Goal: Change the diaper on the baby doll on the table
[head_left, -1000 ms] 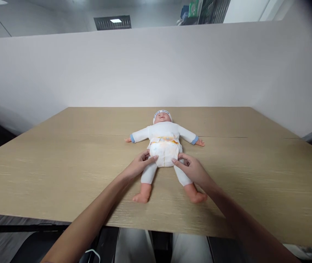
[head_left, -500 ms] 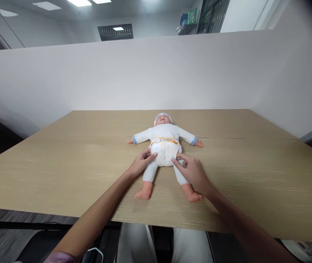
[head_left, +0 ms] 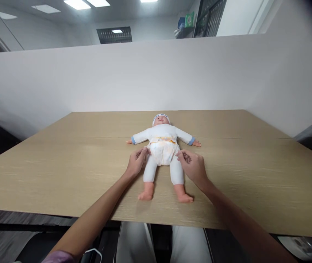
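White diaper (head_left: 163, 153), fingers (head_left: 181, 157) either side

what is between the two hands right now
In the head view, the doll's diaper lies between the left hand and the right hand, along with the tops of its white-clad legs.

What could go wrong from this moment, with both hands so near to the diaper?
The left hand and right hand are at opposite sides of the diaper, so an uneven pull might twist it. The doll lies on the table with no strap visible; a strong tug could slide it.
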A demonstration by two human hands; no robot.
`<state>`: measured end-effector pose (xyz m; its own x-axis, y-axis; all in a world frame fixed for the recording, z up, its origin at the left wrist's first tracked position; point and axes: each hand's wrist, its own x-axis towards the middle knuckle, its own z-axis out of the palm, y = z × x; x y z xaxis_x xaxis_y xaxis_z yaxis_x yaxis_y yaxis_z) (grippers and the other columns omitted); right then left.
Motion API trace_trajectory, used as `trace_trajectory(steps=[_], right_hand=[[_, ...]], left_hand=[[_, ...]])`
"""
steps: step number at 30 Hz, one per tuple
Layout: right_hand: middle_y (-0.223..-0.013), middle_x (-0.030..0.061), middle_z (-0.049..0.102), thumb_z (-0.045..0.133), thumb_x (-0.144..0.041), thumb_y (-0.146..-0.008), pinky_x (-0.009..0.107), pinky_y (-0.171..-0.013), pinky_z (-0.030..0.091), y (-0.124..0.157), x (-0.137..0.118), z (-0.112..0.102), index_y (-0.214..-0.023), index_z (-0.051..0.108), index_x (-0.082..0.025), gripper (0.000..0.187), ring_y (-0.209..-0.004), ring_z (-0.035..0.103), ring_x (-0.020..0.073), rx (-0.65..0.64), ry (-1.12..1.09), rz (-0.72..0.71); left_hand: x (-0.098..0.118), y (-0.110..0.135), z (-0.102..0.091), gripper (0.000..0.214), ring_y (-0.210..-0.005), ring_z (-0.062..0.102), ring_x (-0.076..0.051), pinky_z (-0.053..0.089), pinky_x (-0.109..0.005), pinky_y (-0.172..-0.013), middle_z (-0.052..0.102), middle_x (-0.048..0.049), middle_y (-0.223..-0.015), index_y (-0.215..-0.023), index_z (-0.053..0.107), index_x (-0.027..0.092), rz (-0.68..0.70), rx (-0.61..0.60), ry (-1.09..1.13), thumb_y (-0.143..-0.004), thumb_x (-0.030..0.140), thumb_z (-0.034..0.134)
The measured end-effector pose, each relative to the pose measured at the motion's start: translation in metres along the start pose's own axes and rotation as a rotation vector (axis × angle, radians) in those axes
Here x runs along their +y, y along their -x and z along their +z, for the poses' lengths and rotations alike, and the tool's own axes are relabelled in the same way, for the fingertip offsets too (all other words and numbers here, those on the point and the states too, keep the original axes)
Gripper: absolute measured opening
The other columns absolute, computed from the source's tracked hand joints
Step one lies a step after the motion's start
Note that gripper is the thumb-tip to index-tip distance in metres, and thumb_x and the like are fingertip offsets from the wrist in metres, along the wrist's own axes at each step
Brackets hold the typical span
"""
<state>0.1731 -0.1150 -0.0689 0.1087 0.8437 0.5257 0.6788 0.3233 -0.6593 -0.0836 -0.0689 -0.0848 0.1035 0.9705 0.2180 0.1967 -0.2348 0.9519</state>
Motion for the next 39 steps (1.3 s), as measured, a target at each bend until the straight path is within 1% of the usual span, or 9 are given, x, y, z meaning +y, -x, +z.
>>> trace_trajectory(steps=[4,8,11,14,19,26,31,35,39], right_hand=[[-0.099,0.0075,0.076,0.056,-0.035,-0.098,0.038,-0.089,0.052,-0.006,0.018,0.008,-0.115,0.066,-0.02,0.024,-0.087,0.068,0.0228,0.173,-0.025,-0.078],[-0.125,0.0139,0.069,0.054,-0.03,-0.097,0.052,-0.113,0.039,-0.013,0.048,0.019,-0.136,0.054,-0.018,0.041,-0.122,0.059,0.0316,0.202,0.214,-0.166],[-0.141,0.0197,0.059,0.054,-0.033,-0.096,0.055,-0.114,0.035,-0.028,0.071,0.027,-0.146,0.047,-0.014,0.054,-0.134,0.047,0.0367,0.125,0.428,-0.145],[-0.148,0.0215,0.053,0.053,-0.037,-0.096,0.052,-0.113,0.035,-0.055,0.086,0.034,-0.151,0.043,-0.012,0.061,-0.135,0.044,0.0369,0.068,0.528,-0.174],[-0.131,0.0225,0.064,0.051,-0.042,-0.098,0.05,-0.112,0.033,-0.088,0.101,0.046,-0.148,0.047,-0.007,0.061,-0.121,0.052,0.036,0.026,0.573,-0.176],[-0.125,0.0206,0.068,0.05,-0.046,-0.099,0.045,-0.096,0.039,-0.087,0.107,0.053,-0.144,0.051,-0.009,0.058,-0.112,0.057,0.0364,0.076,0.556,-0.084],[-0.113,0.0177,0.07,0.052,-0.043,-0.098,0.042,-0.09,0.039,-0.087,0.103,0.052,-0.127,0.063,-0.013,0.043,-0.105,0.058,0.0346,0.056,0.559,-0.068],[-0.111,0.0175,0.071,0.054,-0.038,-0.095,0.042,-0.09,0.041,-0.087,0.092,0.049,-0.12,0.065,-0.013,0.036,-0.104,0.06,0.0339,0.037,0.507,-0.023],[-0.111,0.0178,0.072,0.056,-0.033,-0.09,0.042,-0.089,0.045,-0.08,0.072,0.038,-0.11,0.065,-0.015,0.029,-0.103,0.063,0.0336,0.015,0.355,0.058]], left_hand=[[-0.006,-0.004,-0.003,0.047,-0.085,0.062,-0.02,0.047,-0.033,-0.084,0.07,-0.0055,-0.091,-0.089,0.066,0.018,0.145,0.139,-0.175,-0.105,0.054,0.04],[-0.023,-0.019,-0.007,0.029,-0.111,0.059,-0.031,0.041,-0.047,-0.104,0.068,-0.0119,-0.118,-0.114,0.061,0.018,0.183,0.324,-0.508,-0.095,0.04,0.06],[-0.035,-0.041,-0.01,0.044,-0.129,0.049,-0.038,0.035,-0.053,-0.111,0.059,-0.0174,-0.138,-0.131,0.056,0.017,0.243,0.329,-0.799,-0.091,0.036,0.064],[-0.041,-0.067,-0.009,0.051,-0.135,0.046,-0.038,0.033,-0.05,-0.113,0.053,-0.0189,-0.148,-0.139,0.05,0.016,0.327,0.252,-0.918,-0.093,0.037,0.062],[-0.048,-0.098,-0.003,0.052,-0.13,0.051,-0.036,0.033,-0.047,-0.113,0.06,-0.0197,-0.138,-0.138,0.05,0.011,0.331,0.186,-0.938,-0.094,0.035,0.059],[-0.054,-0.102,-0.012,0.05,-0.121,0.055,-0.037,0.038,-0.047,-0.103,0.07,-0.0147,-0.128,-0.135,0.058,0.016,0.214,0.241,-0.985,-0.093,0.043,0.061],[-0.052,-0.103,-0.016,0.044,-0.113,0.058,-0.036,0.04,-0.046,-0.098,0.073,-0.014,-0.117,-0.126,0.064,0.018,0.165,0.229,-1.006,-0.094,0.047,0.06],[-0.04,-0.099,-0.014,0.041,-0.108,0.062,-0.036,0.041,-0.045,-0.099,0.075,-0.0133,-0.108,-0.118,0.065,0.018,0.134,0.226,-0.994,-0.092,0.05,0.061],[-0.003,-0.076,-0.011,0.04,-0.1,0.067,-0.033,0.047,-0.04,-0.089,0.075,-0.0127,-0.105,-0.111,0.063,0.018,0.042,0.204,-0.906,-0.089,0.052,0.062]])
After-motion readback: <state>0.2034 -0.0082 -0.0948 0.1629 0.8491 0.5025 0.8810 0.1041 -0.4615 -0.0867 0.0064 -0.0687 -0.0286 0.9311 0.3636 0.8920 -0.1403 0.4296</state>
